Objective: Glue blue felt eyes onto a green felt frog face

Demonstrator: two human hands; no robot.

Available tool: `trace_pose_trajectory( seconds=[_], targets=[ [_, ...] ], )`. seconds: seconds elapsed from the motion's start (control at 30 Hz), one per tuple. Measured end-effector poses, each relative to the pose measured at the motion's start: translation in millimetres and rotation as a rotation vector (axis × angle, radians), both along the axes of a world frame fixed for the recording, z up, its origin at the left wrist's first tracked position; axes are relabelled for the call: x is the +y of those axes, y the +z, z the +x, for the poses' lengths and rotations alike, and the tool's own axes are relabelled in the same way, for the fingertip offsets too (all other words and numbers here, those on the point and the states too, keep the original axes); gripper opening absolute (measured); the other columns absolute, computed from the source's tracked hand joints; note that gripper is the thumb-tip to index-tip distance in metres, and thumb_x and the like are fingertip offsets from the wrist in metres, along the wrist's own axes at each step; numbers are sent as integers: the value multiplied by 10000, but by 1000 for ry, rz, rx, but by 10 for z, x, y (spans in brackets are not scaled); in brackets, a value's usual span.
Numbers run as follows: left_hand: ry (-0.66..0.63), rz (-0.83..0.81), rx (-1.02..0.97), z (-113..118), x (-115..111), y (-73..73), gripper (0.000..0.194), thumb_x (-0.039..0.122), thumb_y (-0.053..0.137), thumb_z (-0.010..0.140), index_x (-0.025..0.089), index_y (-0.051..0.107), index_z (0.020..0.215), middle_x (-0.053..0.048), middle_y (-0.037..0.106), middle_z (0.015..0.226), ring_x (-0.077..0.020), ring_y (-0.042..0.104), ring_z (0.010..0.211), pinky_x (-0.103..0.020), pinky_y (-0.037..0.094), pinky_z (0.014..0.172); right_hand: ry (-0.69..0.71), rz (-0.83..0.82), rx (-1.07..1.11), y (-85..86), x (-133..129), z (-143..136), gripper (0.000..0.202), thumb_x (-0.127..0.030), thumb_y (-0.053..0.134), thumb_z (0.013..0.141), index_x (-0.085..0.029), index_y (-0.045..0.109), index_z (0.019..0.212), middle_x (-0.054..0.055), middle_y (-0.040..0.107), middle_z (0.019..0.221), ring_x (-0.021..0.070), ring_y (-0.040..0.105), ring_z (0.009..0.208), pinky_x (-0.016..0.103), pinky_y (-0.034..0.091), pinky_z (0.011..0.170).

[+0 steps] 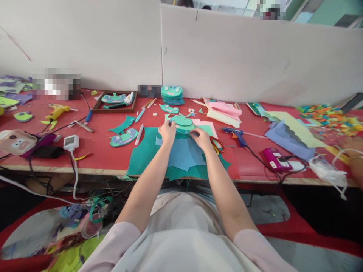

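Both of my hands are at the middle of the red table, over a blue sheet (185,153) that lies on a larger teal sheet (143,153). My left hand (168,131) is closed at the left edge of a green cut-out piece (182,121); its fingertips pinch something small and dark blue that I cannot make out. My right hand (200,136) is closed near the lower right of that piece, fingers pressed together on something too small to name. Orange-handled scissors (217,145) rest just right of my right hand.
A blue glue gun (236,135) and a magenta power strip (276,160) with cables lie to the right. On the left are a yellow glue gun (58,112), a white plug (70,142) and a wooden tray (115,110). Stacked frog-face pieces (172,95) stand behind my hands.
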State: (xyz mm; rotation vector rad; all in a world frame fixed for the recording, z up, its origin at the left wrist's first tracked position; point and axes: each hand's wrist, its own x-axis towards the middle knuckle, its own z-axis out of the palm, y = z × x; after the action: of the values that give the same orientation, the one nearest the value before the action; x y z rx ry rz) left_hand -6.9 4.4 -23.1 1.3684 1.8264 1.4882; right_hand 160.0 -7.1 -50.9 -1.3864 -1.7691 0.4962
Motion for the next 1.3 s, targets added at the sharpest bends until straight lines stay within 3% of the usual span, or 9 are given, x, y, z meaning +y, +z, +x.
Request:
trace_pose_trajectory(
  seconds=[0.1,0.17,0.3,0.4,0.53,0.63,0.7,1.0,1.3],
  targets=[
    [135,108,-30,-51,-9,67,251,246,399,842,209,457,601,-2,565,653,-160,551,750,-345,355,886,-20,19,-41,0,3,2,117,-179,601,733,-187,677,821,52,662,871,178,603,774,350,485,781],
    [174,216,-55,-66,-23,90,242,274,384,866,210,474,651,-5,572,702,-152,547,766,-319,373,860,-28,34,-67,-3,5,4,120,-187,602,736,-189,681,827,55,643,875,173,590,760,351,482,778],
    [198,457,-24,-44,-74,96,206,292,417,877,200,487,707,-9,543,708,-157,538,747,-299,402,766,-25,69,-104,-10,0,0,114,-196,582,758,-198,677,819,47,614,859,168,577,738,346,484,760],
    [160,533,99,-10,-110,100,188,271,465,866,194,476,695,-10,522,708,-164,537,776,-311,400,791,-36,126,-128,22,-28,-29,116,-211,572,778,-197,672,836,68,600,889,209,565,842,380,465,816],
    [174,512,90,-8,-102,96,194,266,463,870,193,475,690,-7,527,696,-160,536,746,-309,402,765,34,261,-212,115,-100,-113,178,-253,556,815,-213,665,949,93,590,1005,254,507,1021,422,404,922],
    [200,477,7,-29,-71,80,201,287,425,884,198,484,714,-1,542,692,-149,534,707,-291,400,723,183,341,-291,156,-145,-176,191,-282,576,813,-227,667,971,71,598,981,240,521,990,418,410,923],
    [182,465,-19,-36,-58,70,209,303,415,886,200,486,719,2,550,691,-143,535,692,-282,400,712,213,345,-314,153,-159,-200,174,-285,589,806,-222,684,937,66,589,937,231,526,950,406,424,901],
    [155,381,-62,-20,-81,97,238,331,406,884,195,512,719,-6,578,707,-140,554,709,-269,409,731,223,181,-232,64,-135,-210,151,-258,576,813,-240,697,902,40,579,790,203,546,864,358,442,833],
    [142,392,-82,-20,-78,89,235,330,403,880,195,513,722,-5,573,703,-138,548,703,-259,406,725,62,94,-40,-24,-8,-230,176,-285,573,793,-180,686,878,55,680,815,163,608,683,306,495,685]
  ],
)
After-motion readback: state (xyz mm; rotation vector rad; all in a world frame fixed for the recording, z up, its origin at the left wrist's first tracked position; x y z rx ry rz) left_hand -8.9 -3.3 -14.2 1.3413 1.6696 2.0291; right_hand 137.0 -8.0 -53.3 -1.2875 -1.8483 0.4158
